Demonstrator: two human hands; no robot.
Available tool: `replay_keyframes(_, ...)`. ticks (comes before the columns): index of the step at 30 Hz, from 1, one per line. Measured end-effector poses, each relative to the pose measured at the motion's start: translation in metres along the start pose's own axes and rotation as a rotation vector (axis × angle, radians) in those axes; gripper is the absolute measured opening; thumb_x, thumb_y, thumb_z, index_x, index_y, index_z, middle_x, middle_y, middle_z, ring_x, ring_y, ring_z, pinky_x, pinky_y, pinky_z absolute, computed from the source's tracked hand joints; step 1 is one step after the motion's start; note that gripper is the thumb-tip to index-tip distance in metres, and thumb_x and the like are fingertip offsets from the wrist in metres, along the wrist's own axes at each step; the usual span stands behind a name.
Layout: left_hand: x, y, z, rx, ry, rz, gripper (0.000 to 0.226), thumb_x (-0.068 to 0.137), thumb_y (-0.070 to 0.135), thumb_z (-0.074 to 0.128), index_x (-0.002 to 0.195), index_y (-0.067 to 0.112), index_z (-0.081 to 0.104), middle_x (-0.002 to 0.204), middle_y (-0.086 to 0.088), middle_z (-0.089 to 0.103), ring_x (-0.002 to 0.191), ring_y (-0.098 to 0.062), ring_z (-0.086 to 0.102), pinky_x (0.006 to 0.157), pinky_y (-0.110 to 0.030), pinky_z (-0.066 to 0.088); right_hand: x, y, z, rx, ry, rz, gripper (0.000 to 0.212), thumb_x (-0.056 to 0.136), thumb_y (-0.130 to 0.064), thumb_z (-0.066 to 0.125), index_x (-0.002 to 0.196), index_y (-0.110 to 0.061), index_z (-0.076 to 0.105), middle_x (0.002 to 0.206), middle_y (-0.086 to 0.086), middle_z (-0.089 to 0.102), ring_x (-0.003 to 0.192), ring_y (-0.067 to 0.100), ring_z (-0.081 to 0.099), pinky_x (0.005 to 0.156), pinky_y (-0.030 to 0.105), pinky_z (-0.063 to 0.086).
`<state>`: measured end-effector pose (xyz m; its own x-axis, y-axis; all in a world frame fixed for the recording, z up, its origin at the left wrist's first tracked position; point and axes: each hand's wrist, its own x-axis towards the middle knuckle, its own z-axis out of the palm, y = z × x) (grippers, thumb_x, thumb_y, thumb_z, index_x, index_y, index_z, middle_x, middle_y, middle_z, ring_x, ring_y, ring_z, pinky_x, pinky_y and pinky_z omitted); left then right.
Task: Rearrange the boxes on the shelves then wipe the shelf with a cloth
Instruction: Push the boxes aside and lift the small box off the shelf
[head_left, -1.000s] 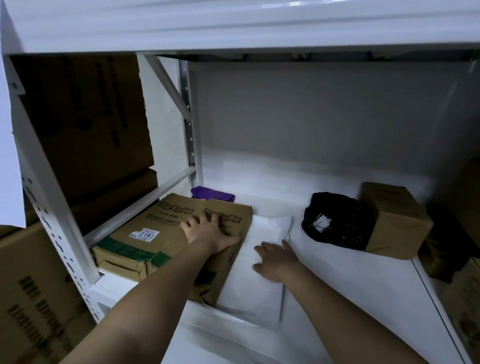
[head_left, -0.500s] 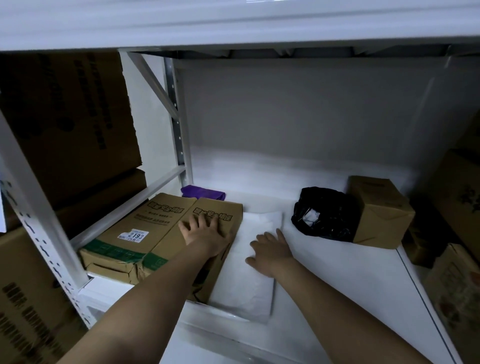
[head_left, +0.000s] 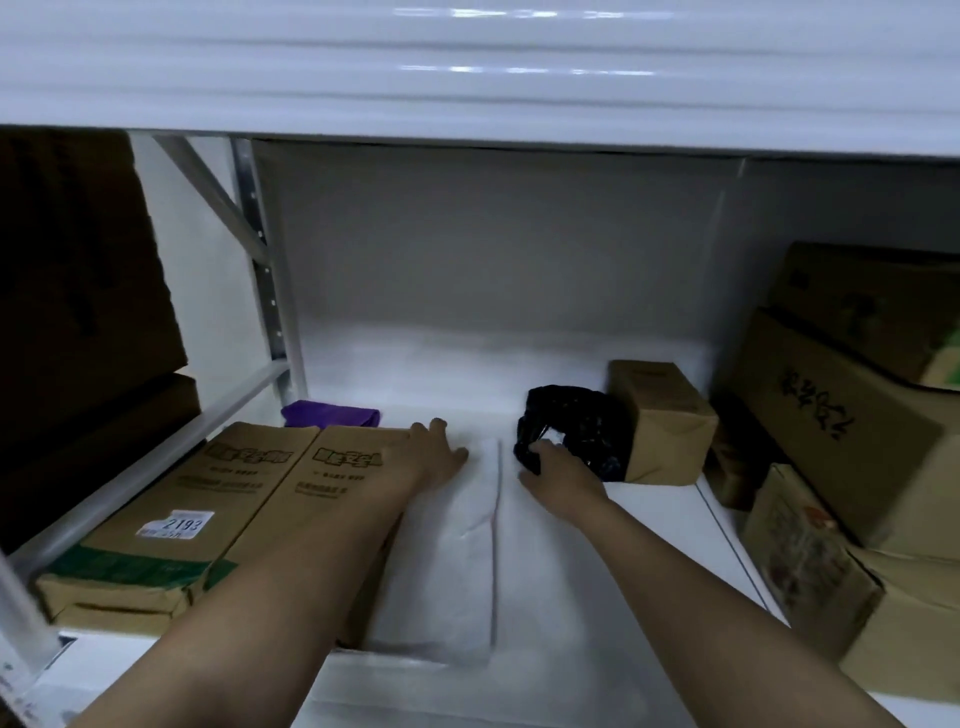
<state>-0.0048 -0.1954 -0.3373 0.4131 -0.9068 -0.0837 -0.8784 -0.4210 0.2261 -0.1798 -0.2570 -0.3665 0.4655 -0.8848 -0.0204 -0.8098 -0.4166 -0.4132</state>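
Observation:
Two flat brown boxes (head_left: 228, 499) lie side by side at the left of the white shelf (head_left: 649, 561). My left hand (head_left: 436, 452) rests palm down on the far right corner of the right-hand box, fingers spread. A flat white package (head_left: 447, 561) lies beside that box. My right hand (head_left: 561, 480) reaches to the black plastic bag (head_left: 576, 426), its fingers at the bag's near edge; whether it grips the bag is unclear. A small brown box (head_left: 665, 421) leans behind the bag. A purple cloth (head_left: 330, 414) lies folded behind the flat boxes.
Stacked cardboard boxes (head_left: 852, 415) fill the right side. Large dark boxes (head_left: 78, 312) stand on the neighbouring shelf at the left, past a white upright post (head_left: 270, 280) and rail. The upper shelf's front beam (head_left: 467, 78) hangs low overhead.
My right hand has left the white package and moved right and back to the black bag. My left hand has slid to the far corner of the box. The view has shifted right.

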Motion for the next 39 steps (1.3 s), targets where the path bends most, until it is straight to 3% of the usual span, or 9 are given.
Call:
replay_keyframes(4,0.012,0.038,0.007,-0.165,-0.090,0.115,0.073,0.094,0.050,0.045,0.151,0.016,0.014,0.151,-0.016,0.026,0.135,-0.033,0.033,0.108,-0.039,0.031,-0.001,0.025,-0.014,0.141,0.054,0.155,0.059,0.096,-0.033,0.047,0.147,-0.016,0.023,0.142,0.012,0.037,0.123,0.030,0.046,0.096,0.036,0.045)
replay_keyframes(10,0.022,0.082,0.029,-0.502,-0.204,0.134,0.073,0.093,0.035,0.053,0.151,0.015,0.012,0.149,-0.017,0.023,0.134,-0.031,0.033,0.100,-0.030,0.034,0.008,0.048,-0.026,0.137,0.055,0.159,0.057,0.096,-0.028,0.047,0.147,-0.017,0.024,0.144,0.014,0.034,0.123,0.032,0.045,0.096,0.037,0.046)
replay_keyframes(13,0.036,0.095,0.038,-0.558,-0.197,0.093,0.072,0.091,0.033,0.057,0.149,0.015,0.018,0.143,-0.017,0.030,0.127,-0.031,0.041,0.100,-0.033,0.040,0.016,0.052,-0.024,0.115,0.070,0.115,0.056,0.096,-0.027,0.048,0.146,-0.018,0.026,0.143,0.014,0.038,0.123,0.030,0.046,0.097,0.037,0.045)
replay_keyframes(18,0.063,0.112,0.045,-0.645,-0.193,-0.033,0.074,0.090,0.025,0.060,0.149,0.012,0.017,0.146,-0.016,0.026,0.130,-0.030,0.038,0.097,-0.031,0.038,0.030,0.065,-0.027,0.052,0.131,0.000,0.049,0.096,-0.025,0.047,0.143,-0.017,0.034,0.137,0.010,0.046,0.121,0.025,0.047,0.094,0.036,0.046)
replay_keyframes(23,0.084,0.121,0.056,-0.682,-0.217,-0.114,0.064,0.090,0.022,0.054,0.145,0.012,0.025,0.139,-0.018,0.041,0.126,-0.031,0.043,0.105,-0.038,0.040,0.035,0.079,-0.037,0.153,0.229,-0.067,0.039,0.096,-0.018,0.048,0.135,-0.015,0.047,0.125,0.004,0.059,0.111,0.018,0.055,0.088,0.033,0.050)
replay_keyframes(28,0.100,0.124,0.064,-0.768,-0.203,-0.212,0.064,0.091,0.023,0.057,0.141,-0.001,0.023,0.134,-0.023,0.045,0.121,-0.034,0.049,0.101,-0.041,0.043,0.036,0.089,-0.044,0.213,0.247,-0.057,0.035,0.095,-0.019,0.049,0.130,-0.018,0.050,0.114,0.000,0.063,0.103,0.016,0.059,0.084,0.033,0.051)
replay_keyframes(31,0.106,0.130,0.060,-0.829,-0.225,-0.223,0.060,0.091,0.017,0.060,0.139,-0.007,0.034,0.134,-0.023,0.049,0.123,-0.032,0.050,0.102,-0.036,0.040,0.036,0.092,-0.050,0.198,0.261,-0.036,0.036,0.095,-0.021,0.048,0.131,-0.020,0.049,0.112,0.002,0.064,0.101,0.020,0.060,0.079,0.033,0.051)
replay_keyframes(39,0.103,0.137,0.041,-0.869,-0.178,-0.217,0.043,0.090,0.015,0.060,0.127,-0.005,0.050,0.127,-0.020,0.054,0.115,-0.031,0.053,0.091,-0.034,0.047,0.040,0.086,-0.067,0.132,0.309,0.007,0.036,0.096,-0.022,0.043,0.132,-0.022,0.046,0.103,0.009,0.067,0.090,0.027,0.062,0.064,0.029,0.040)
